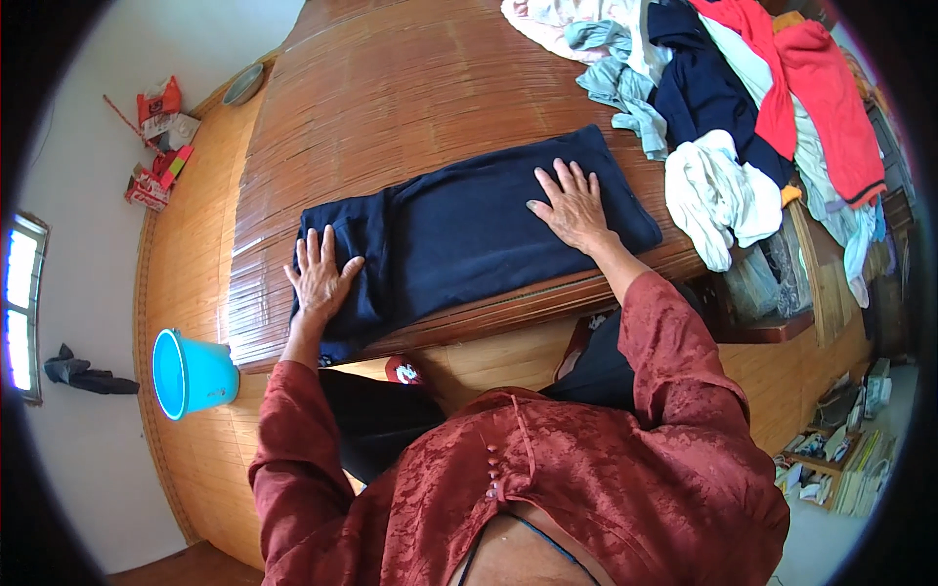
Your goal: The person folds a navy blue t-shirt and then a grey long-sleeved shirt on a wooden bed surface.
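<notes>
A dark navy garment [459, 230], folded into a long rectangle, lies across the near edge of a bed covered with a brown slatted mat [391, 98]. My left hand [320, 275] rests on the garment's left end, where the cloth is doubled over; its fingers are spread. On the right end my right hand [572, 207] lies flat, fingers apart, palm down on the cloth. Neither hand grips anything. Which kind of garment it is cannot be made out while it is folded.
Loose clothes in red, white, navy and grey form a pile [723, 107] at the right. A blue bucket [195, 373] stands on the floor at left. Farther off are a metal basin [243, 85] and red bags and boxes [161, 146]. Shelves [831, 459] stand at lower right.
</notes>
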Motion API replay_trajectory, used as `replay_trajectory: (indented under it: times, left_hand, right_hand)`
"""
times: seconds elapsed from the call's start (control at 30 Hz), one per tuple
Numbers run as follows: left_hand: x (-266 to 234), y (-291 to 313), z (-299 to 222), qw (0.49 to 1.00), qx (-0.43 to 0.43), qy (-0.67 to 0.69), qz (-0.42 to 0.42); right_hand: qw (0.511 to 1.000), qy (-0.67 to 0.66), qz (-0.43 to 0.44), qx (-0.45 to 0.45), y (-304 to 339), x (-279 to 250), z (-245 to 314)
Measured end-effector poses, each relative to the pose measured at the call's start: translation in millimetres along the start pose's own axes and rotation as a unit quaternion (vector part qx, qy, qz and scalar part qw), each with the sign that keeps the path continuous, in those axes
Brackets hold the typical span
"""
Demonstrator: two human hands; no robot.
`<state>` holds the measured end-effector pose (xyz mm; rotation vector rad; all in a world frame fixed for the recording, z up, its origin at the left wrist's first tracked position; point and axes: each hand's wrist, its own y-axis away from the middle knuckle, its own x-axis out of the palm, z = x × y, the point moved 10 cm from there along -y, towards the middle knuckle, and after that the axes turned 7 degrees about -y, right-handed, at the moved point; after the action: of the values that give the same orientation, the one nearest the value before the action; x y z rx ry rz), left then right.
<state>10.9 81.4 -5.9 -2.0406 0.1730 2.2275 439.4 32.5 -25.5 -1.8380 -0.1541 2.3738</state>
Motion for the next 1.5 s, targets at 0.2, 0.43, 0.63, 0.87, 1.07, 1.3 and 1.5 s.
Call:
replay_trajectory:
  times: [0.2,0.43,0.63,0.87,1.07,1.3,1.5]
  left_hand:
    - [-36,5,-56,0.987,0.096,0.086,-0.091]
    - [-12,20,-78,0.995,0.096,0.007,-0.029]
    - [-16,23,-89,0.995,0.099,0.015,-0.026]
    - [-16,25,-84,0.996,0.087,0.01,-0.032]
    - [-19,23,-81,0.997,0.081,0.003,-0.013]
    - [-24,26,-81,0.995,0.089,0.025,-0.036]
    - [-23,30,-75,0.995,0.086,0.036,-0.039]
  right_hand:
    - [1.0,-0.005,0.002,0.003,-1,1,-4]
    - [1.0,0.001,0.009,-0.001,-3,1,1]
    - [0.998,0.002,-0.055,0.037,0,-12,7]
    - [0.973,-0.125,0.09,-0.17,20,26,190]
    - [0.982,-0.051,0.043,-0.178,41,12,128]
    - [0.98,-0.013,0.154,0.123,97,-36,-75]
    - [0.985,0.024,0.133,0.107,64,-58,-42]
